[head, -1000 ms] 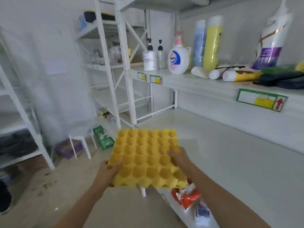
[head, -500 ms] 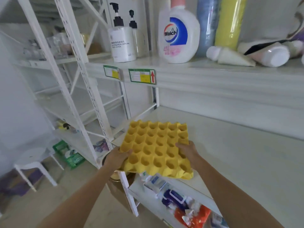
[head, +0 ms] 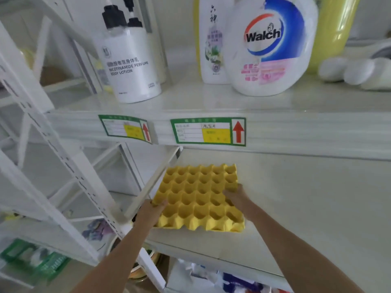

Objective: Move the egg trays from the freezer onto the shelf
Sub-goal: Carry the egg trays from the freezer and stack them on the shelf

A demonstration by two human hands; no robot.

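A yellow egg tray (head: pixel 198 197) with empty cups lies flat over the left end of the white middle shelf (head: pixel 306 208), close to its front edge. My left hand (head: pixel 150 212) grips the tray's near left edge, thumb on top. On the right side my right hand (head: pixel 238 196) holds the tray's edge, fingers over the cups. Whether the tray rests on the shelf or hovers just above it, I cannot tell. The freezer is not in view.
The upper shelf carries a body lotion pump bottle (head: pixel 132 60), a Walch detergent jug (head: pixel 268 45) and white tubes (head: pixel 357 70). Its front beam bears green labels (head: pixel 208 132). A white upright post (head: pixel 63 170) stands left. Packets (head: pixel 237 280) fill the lower shelf.
The tray has moved forward from in front of the rack onto the middle shelf's left end, and the view has closed in on the shelves. Both hands keep their hold.
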